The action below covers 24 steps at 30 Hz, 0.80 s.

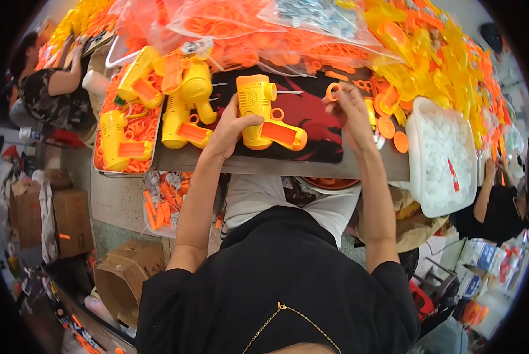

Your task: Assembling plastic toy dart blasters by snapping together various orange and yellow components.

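A yellow toy gun [263,112] with an orange panel lies flat on the dark mat, barrel end toward 12 o'clock, grip angled toward 4 o'clock, gripped at its 9 o'clock side. A small orange ring [333,91] is pinched upright at its 2 o'clock, just apart from it.
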Each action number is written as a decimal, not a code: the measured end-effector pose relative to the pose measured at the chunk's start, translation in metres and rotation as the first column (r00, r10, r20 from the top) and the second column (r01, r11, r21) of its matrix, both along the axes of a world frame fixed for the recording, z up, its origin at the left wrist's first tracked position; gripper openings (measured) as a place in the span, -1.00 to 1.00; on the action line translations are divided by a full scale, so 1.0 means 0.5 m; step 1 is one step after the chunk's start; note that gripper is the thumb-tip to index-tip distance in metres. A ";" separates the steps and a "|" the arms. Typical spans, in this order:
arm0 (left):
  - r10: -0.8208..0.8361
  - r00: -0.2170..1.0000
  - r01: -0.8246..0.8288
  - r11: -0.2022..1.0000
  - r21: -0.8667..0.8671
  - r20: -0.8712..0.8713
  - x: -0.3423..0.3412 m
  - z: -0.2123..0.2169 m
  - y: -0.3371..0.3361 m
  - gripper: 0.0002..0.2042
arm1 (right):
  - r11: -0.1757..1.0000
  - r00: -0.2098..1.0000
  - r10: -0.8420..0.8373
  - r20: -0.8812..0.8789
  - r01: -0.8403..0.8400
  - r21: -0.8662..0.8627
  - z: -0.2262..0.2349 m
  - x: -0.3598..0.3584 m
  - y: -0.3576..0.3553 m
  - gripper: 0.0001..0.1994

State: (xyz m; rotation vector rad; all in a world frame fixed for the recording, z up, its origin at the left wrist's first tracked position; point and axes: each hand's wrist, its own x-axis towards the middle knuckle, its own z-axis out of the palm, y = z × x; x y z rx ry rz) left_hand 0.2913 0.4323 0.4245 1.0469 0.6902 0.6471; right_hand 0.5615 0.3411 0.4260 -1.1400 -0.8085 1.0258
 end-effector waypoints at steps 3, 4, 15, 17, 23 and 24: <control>0.019 1.000 -0.020 0.996 0.082 0.016 0.040 -0.011 -0.013 -0.29 | 0.989 0.915 0.142 -0.378 -0.120 0.081 -0.048 -0.031 -0.028 -0.82; 0.008 1.000 -0.008 0.995 0.102 0.001 0.050 -0.009 -0.023 -0.28 | 0.989 0.892 0.146 -0.427 -0.124 0.080 -0.053 -0.048 -0.028 -0.83; -0.003 0.998 0.014 0.982 0.190 -0.059 0.070 0.003 -0.061 -0.20 | 0.987 0.920 0.154 -0.361 -0.126 0.102 -0.066 -0.070 -0.032 -0.83; -0.046 0.999 0.049 0.971 0.235 -0.021 0.081 0.007 -0.061 -0.18 | 0.995 0.983 0.094 -0.161 -0.090 0.033 -0.061 -0.077 -0.032 -0.84; -0.006 1.000 -0.001 0.963 0.270 0.026 0.134 0.002 -0.054 -0.28 | 0.993 0.981 -0.121 0.149 0.117 0.032 -0.024 -0.098 -0.044 -0.84; -0.006 1.000 -0.001 0.964 0.267 0.026 0.140 0.001 -0.057 -0.28 | 0.993 0.981 -0.120 0.149 0.117 0.029 -0.011 -0.104 -0.050 -0.84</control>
